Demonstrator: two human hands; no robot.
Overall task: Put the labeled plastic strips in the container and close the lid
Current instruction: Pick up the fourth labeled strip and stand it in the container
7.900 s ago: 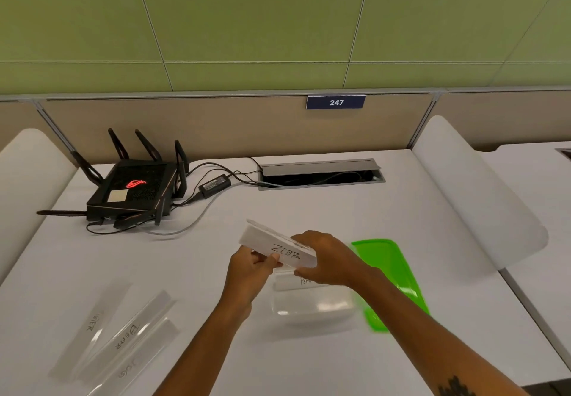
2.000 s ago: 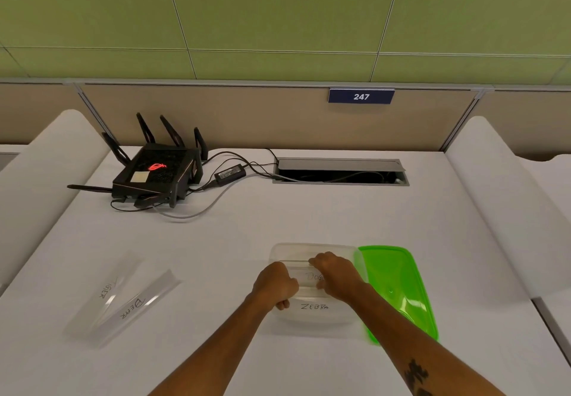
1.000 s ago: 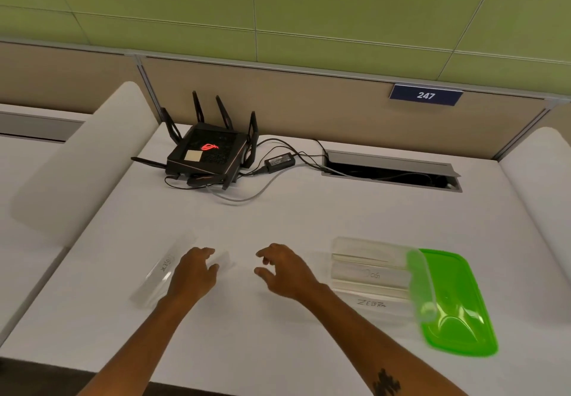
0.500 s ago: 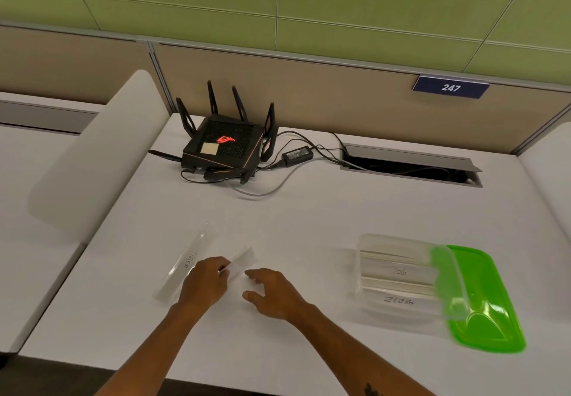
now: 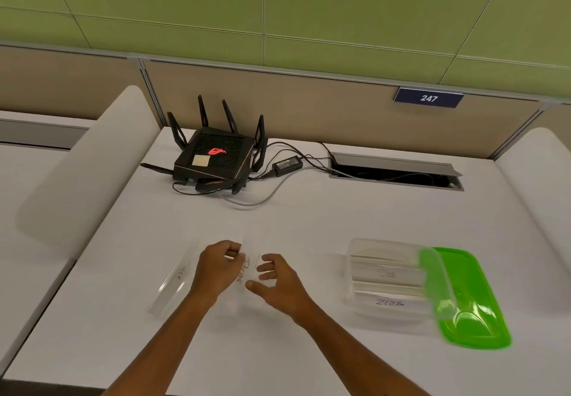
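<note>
item: bear strip (image 5: 245, 267), clear plastic, handwritten label. lies on the white desk (image 5: 309, 219) between the two hands, long axis running 12 to 6 o'clock, far end reaching toward the router (image 5: 214, 160); the clear edges are faint and hard to trace.

item: left hand (image 5: 217, 267). fingers curled, thumb and fingertips pinching at the strip's left edge near its label; grasp looks begun, though whether the strip is off the desk cannot be told.

item: right hand (image 5: 276, 281). open, fingers spread, nothing held; sits just beside the strip at its 3 o'clock, thumb pointing in toward it.

item: tiger strip (image 5: 176, 275). flat on the desk at 9 o'clock from the left hand, long axis 1 to 7 o'clock, untouched.

item: container (image 5: 391, 278). clear tub, open, well apart at 3 o'clock from the right hand. holds the dog strip (image 5: 387, 274) and zebra strip (image 5: 389, 302), both laid 9 to 3 o'clock.

item: green lid (image 5: 469, 299). off, touching the container's right side, partly under it.

note: judged two of four stowed. the bear strip lies crosswise to those in the tub, so it likely needs a quarter turn on its way toward 3 o'clock; the right hand is the nearer to the tub.
</note>
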